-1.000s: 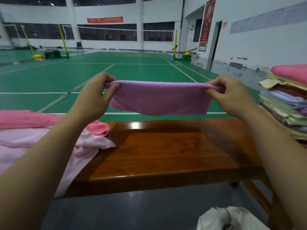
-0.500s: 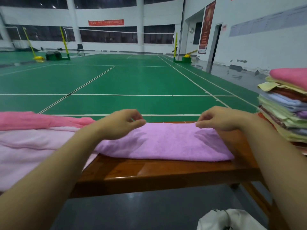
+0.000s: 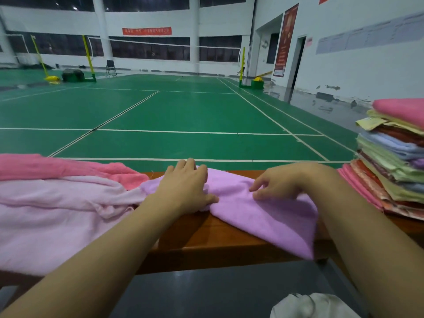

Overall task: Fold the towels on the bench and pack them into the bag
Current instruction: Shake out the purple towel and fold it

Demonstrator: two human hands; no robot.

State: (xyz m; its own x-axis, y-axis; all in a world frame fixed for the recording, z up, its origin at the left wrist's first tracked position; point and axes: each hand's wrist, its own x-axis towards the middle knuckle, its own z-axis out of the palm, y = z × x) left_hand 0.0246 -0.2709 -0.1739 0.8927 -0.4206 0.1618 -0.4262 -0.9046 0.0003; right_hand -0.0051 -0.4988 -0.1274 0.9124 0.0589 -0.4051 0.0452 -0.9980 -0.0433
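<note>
A lilac towel (image 3: 270,216) lies askew on the brown wooden bench (image 3: 206,239), its near right corner hanging over the front edge. My left hand (image 3: 185,187) presses palm down on the towel's left part, fingers fairly straight. My right hand (image 3: 282,182) sits on the towel's middle with bent fingers, thumb and fingertips pinching a fold of the cloth. Part of a white bag (image 3: 314,306) shows on the floor at the bottom right.
A loose pale pink towel (image 3: 57,214) and a brighter pink one (image 3: 57,166) are heaped on the bench's left end. A tall stack of folded towels (image 3: 394,161) stands at the right end. Beyond the bench lies a green court floor.
The lilac towel, held stretched in the air a second ago, was laid on the bench. It has since skewed, and both hands have moved inward onto it.
</note>
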